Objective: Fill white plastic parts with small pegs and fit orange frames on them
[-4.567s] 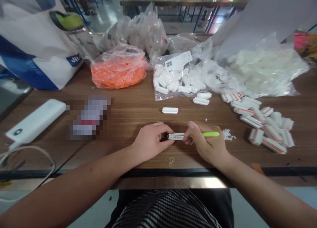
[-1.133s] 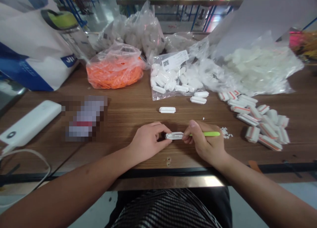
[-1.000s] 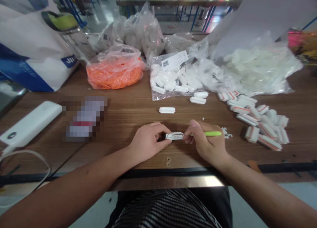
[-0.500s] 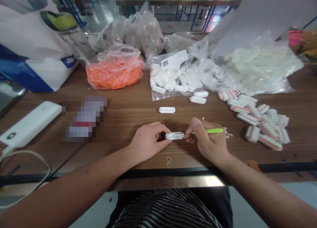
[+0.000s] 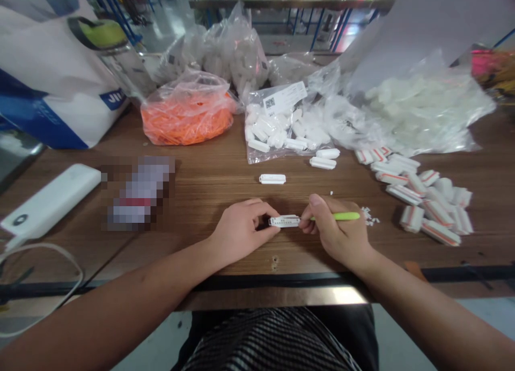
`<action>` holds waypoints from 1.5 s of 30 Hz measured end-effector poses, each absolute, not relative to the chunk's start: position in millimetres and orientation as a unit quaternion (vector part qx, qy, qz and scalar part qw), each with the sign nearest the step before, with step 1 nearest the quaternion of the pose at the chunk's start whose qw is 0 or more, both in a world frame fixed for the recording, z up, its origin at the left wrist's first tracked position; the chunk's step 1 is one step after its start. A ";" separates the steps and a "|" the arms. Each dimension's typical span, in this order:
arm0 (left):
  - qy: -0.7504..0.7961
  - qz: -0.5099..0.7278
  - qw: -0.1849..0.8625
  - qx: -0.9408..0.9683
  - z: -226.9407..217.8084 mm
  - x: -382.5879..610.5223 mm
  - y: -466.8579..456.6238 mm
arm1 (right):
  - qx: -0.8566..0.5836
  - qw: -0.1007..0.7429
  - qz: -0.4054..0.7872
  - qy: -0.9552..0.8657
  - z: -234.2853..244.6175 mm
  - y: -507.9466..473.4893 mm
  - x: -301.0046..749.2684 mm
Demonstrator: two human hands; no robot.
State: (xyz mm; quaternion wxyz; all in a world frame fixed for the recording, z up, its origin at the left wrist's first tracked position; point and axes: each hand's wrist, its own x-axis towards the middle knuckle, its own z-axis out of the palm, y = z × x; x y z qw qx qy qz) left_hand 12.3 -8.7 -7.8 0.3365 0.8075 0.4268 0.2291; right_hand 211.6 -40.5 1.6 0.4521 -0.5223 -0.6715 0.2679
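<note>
My left hand (image 5: 243,226) pinches the left end of a white plastic piece (image 5: 286,221), a narrow case with a row of small dark marks along it. My right hand (image 5: 338,226) grips a thin tool with a bright green handle (image 5: 346,216). The tool's tip lies over the right part of the case; whether it touches is too small to tell. Beyond the hands, a similar white case (image 5: 272,179) lies alone on the table. Tiny white bits (image 5: 369,217) are scattered just right of my right hand.
Several white cases with orange strips (image 5: 436,210) are heaped at the right. Bags of white cases (image 5: 277,129), orange strips (image 5: 187,121) and pale pieces (image 5: 426,108) line the back. At left lie a white power bank (image 5: 52,196) with a cable and a blurred-out object (image 5: 140,191).
The green-handled tool has shifted slightly left and its handle tilts a little differently in my right hand. My left hand keeps its pinch on the white case.
</note>
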 end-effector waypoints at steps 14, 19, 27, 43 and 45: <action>0.434 0.223 0.335 0.806 -7.6 12.4 -9.9 | -0.541 0.499 0.276 -0.618 1.3 -43.7 211.9; 0.431 0.221 0.335 0.808 -8.7 11.9 -9.1 | -0.549 0.492 0.303 -0.603 2.1 -42.6 212.6; 0.425 0.228 0.334 0.810 -7.1 11.8 -9.8 | -0.550 0.475 0.317 -0.609 0.6 -42.5 213.1; 0.431 0.219 0.338 0.808 -6.9 11.8 -8.5 | -0.543 0.483 0.306 -0.616 4.9 -44.0 213.5; 0.430 0.219 0.339 0.807 -6.7 11.6 -8.6 | -0.545 0.496 0.320 -0.595 4.5 -44.2 213.6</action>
